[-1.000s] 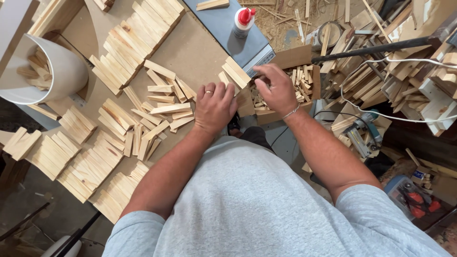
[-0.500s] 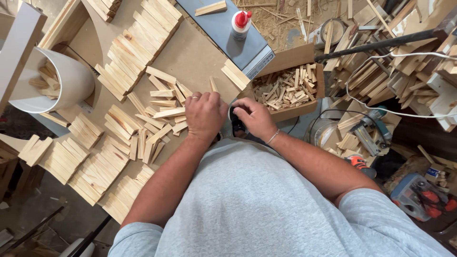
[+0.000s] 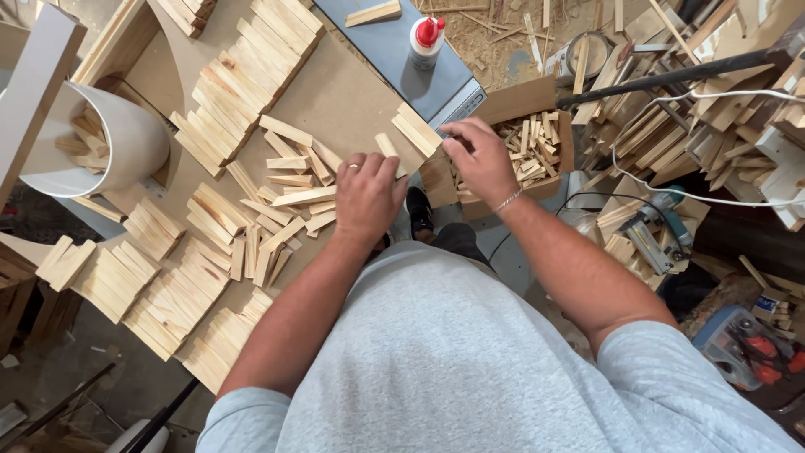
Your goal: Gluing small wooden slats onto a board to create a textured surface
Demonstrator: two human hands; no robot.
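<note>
Over the brown workbench, left hand seemingly pinches a wood strip; right hand curls above the cardboard box.

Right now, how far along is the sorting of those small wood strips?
Done: neat rows of strips line the table. In hand: the left hand rests on one strip by the loose pile; the right hand touches a stacked pair. Left: the pile and the cardboard box of offcuts.
</note>
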